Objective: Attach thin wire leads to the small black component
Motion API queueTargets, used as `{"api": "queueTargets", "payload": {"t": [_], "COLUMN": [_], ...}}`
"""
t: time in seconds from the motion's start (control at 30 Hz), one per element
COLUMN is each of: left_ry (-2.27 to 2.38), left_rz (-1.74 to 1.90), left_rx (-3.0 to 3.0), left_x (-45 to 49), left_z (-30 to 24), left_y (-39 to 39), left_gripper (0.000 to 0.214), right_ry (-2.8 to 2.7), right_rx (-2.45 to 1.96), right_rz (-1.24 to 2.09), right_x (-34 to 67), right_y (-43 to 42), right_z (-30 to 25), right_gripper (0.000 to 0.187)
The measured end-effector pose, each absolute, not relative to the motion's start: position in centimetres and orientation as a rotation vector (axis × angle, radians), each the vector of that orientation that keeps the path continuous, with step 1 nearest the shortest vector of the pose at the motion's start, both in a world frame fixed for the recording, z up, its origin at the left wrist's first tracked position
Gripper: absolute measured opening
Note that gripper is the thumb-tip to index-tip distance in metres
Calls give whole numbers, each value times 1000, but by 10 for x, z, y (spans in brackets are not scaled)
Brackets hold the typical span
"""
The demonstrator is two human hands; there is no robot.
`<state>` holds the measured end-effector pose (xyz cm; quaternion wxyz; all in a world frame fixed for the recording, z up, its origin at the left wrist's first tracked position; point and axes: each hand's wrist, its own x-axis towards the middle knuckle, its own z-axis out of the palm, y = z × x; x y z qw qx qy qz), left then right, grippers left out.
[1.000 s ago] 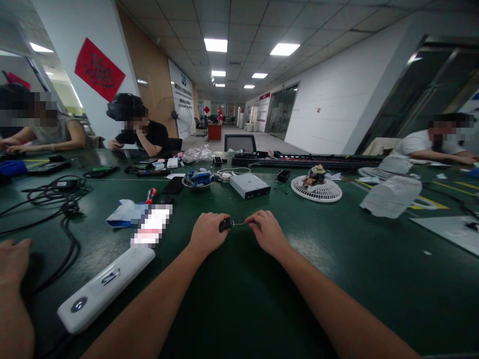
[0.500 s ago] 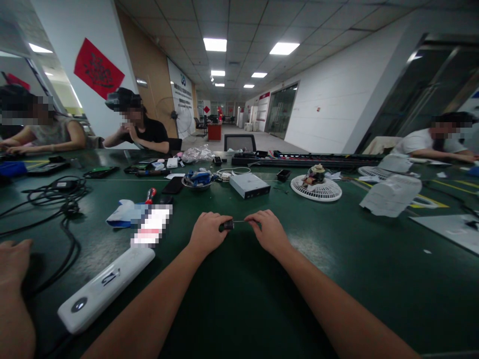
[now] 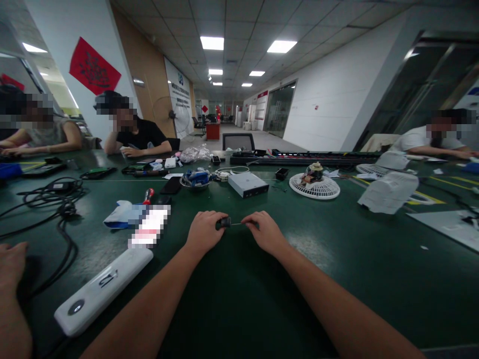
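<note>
Both my hands rest on the dark green table (image 3: 239, 299), fingers curled, close together. My left hand (image 3: 204, 232) pinches a small black cylindrical part (image 3: 225, 222) at its fingertips. A thin wire lead (image 3: 236, 224) runs from that part to my right hand (image 3: 264, 232), whose fingers are closed on the lead's other end.
A white oblong device (image 3: 101, 291) lies near left, black cables (image 3: 56, 199) beyond it. A grey drive box (image 3: 248, 184), metal bowl (image 3: 194, 180), white fan grille (image 3: 314, 187) and white housing (image 3: 389, 192) sit farther back. Another person's hand (image 3: 11, 294) is at the left edge; three people sit across.
My hands stay together on the black part and its lead, barely shifting. The person in black across the table lowered an arm to the tabletop.
</note>
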<state>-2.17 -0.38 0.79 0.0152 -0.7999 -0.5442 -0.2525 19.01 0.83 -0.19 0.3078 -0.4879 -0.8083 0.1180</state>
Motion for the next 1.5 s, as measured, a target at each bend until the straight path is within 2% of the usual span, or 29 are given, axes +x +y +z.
{"api": "queueTargets", "payload": {"t": [0.27,0.6,0.87,1.13,1.5], "left_ry": [-1705,-1655,-1681,-1622,-1767], "left_rz": [-796,-759,-782,-763,-856], "left_rx": [-2532,-2547,-2545,-2545,-2430], "left_x": [-22,-19,-17,-18,-22], "left_z": [6,10,9,6,3], "left_y": [-3,-7,-8,-6,-4], "left_gripper": [28,30,29,30,31], "right_ry": [-2031,-2123,-2012,-2064,-1596], "right_rx": [-1321,-1377,-1393,-1426,-1564], "right_rz": [361,257,426,322,468], "right_x": [189,191,187,189,197], "right_y": [9,8,6,9,19], "right_z": [-2,0,1,-4,-6], "right_gripper": [22,21,20,22,24]}}
